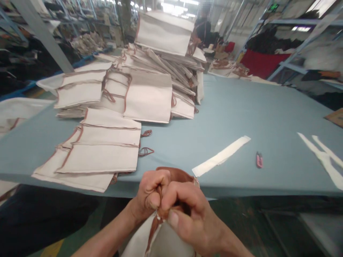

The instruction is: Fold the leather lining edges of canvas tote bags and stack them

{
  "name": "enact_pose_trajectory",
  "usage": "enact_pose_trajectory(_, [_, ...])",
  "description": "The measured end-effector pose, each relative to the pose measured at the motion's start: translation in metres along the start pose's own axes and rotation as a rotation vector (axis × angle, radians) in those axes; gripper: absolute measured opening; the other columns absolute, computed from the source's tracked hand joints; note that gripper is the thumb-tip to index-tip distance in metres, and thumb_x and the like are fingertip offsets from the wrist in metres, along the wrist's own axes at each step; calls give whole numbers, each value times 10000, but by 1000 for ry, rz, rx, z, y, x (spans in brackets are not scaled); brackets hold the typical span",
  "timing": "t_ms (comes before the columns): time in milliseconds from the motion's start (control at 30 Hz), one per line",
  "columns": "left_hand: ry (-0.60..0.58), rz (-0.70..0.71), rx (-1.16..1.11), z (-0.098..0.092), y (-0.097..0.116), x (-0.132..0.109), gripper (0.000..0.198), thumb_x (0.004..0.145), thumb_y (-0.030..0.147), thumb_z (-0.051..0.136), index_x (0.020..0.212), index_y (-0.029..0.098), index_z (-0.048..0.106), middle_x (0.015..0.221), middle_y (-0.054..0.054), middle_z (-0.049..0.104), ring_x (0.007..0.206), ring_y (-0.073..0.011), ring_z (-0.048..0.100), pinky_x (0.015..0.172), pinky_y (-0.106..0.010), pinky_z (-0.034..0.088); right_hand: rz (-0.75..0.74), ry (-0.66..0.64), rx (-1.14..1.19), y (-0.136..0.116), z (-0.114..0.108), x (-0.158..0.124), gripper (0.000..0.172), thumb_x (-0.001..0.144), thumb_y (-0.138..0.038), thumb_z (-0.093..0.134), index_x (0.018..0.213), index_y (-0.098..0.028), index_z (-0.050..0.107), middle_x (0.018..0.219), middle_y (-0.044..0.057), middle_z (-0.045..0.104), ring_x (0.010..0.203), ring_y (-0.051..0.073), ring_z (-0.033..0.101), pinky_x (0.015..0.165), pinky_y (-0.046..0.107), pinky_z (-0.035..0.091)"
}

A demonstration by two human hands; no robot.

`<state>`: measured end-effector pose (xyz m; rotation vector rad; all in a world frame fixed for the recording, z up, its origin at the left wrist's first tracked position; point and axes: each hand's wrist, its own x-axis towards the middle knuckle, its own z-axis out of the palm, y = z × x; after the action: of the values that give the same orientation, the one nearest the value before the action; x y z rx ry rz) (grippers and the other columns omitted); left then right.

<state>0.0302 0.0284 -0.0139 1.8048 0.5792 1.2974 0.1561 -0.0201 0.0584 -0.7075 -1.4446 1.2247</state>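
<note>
Both hands meet at the table's front edge over a cream fabric bag point(171, 239) with brown trim. My left hand point(154, 191) is closed round the gathered brown edge of the bag. Beside it, touching it, my right hand point(187, 214) pinches the same brown trim between thumb and fingers. A brown piece point(175, 174) of the bag shows behind the hands, resting at the table edge. The lower part of the bag hangs toward me between my forearms, cut off by the frame's bottom.
Stacks of cream bags point(148, 94) with brown cords cover the table's left and back. Nearer lies a smaller pile point(104, 157). On the blue-green table point(230, 110) are a cream strip point(221, 156), pink snips point(259, 160) and more strips point(325, 160). A person point(203, 28) is far back.
</note>
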Motion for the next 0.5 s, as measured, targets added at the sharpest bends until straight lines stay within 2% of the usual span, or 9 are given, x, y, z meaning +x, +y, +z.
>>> enact_pose_trajectory(100, [-89, 33, -15, -9, 2, 3, 756, 946, 899, 247, 607, 233, 364, 524, 73, 386, 455, -110, 348, 482, -263, 310, 35, -75, -214, -7, -10, -5, 190, 785, -57, 542, 688, -217, 577, 698, -24, 636, 580, 96, 506, 570, 199, 430])
enact_pose_trajectory(167, [-160, 44, 3, -22, 10, 5, 753, 972, 867, 243, 628, 220, 419, 555, 48, 450, 503, -124, 399, 534, -282, 336, 81, -109, -332, -9, -18, -8, 163, 780, -84, 532, 719, -208, 620, 639, -41, 592, 526, 87, 450, 505, 197, 357])
enact_pose_trajectory(233, [-237, 54, 31, -37, 24, 9, 727, 1034, 785, 247, 690, 204, 517, 624, 16, 553, 575, -144, 472, 617, -301, 375, 98, -120, -414, -10, -24, -10, 163, 762, -96, 528, 754, -197, 656, 607, -57, 543, 500, 82, 408, 480, 203, 303])
enact_pose_trajectory(367, [-437, 50, 210, -61, 58, 21, 666, 1115, 635, 208, 820, 189, 605, 771, -24, 672, 720, -169, 572, 734, -312, 415, 34, -122, -544, -16, -28, -10, 195, 736, -65, 519, 772, -191, 663, 617, -70, 540, 518, 80, 407, 535, 217, 314])
enact_pose_trajectory(500, [-553, 56, 434, -61, 84, 27, 656, 1150, 535, 168, 745, 191, 554, 695, 7, 618, 662, -145, 544, 673, -287, 396, -9, -108, -689, -26, -25, -11, 143, 757, -79, 523, 747, -191, 612, 611, -74, 543, 536, 83, 410, 584, 235, 315])
